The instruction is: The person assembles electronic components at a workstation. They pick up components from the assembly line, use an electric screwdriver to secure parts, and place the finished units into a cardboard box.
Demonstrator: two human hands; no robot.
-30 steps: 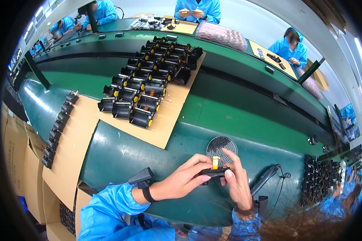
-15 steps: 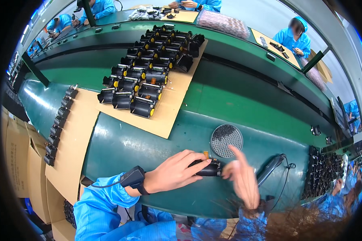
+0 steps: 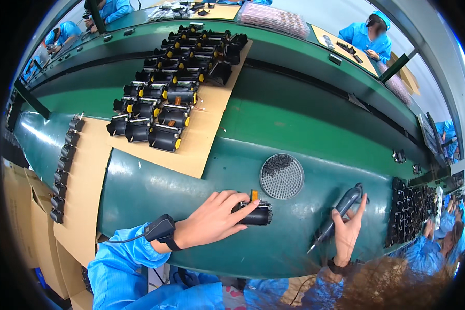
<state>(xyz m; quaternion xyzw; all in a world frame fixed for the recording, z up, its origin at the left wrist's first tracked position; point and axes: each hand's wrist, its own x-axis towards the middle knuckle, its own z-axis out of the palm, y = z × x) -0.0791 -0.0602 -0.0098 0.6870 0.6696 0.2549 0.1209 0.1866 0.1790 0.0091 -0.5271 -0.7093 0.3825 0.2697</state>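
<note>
Mid-job by the look of it: 1 black cylindrical unit [image 3: 253, 213] w/ orange tab lying on its side on green desk [image 3: 155, 191], just below round mesh dish [image 3: 281, 176]. Left hand [image 3: 212, 219] flat over unit, fingers draped on its top, pinning it rather than lifting. Right hand [image 3: 346, 232] wrapped round grey electric screwdriver [image 3: 338, 214], tip angled down-left, well apart from unit, not yet on it. Fastening judged undone for this piece.

Done batch, probably: approx. 20+ similar black units w/ yellow end caps in rows on cardboard sheet [image 3: 201, 150], upper left. More dark parts lined on cardboard strip [image 3: 82, 175] at far left; black tray of small parts [image 3: 413, 212] at right.

Room: long green assembly line, other workers in blue coats beyond, cardboard boxes lower left.
</note>
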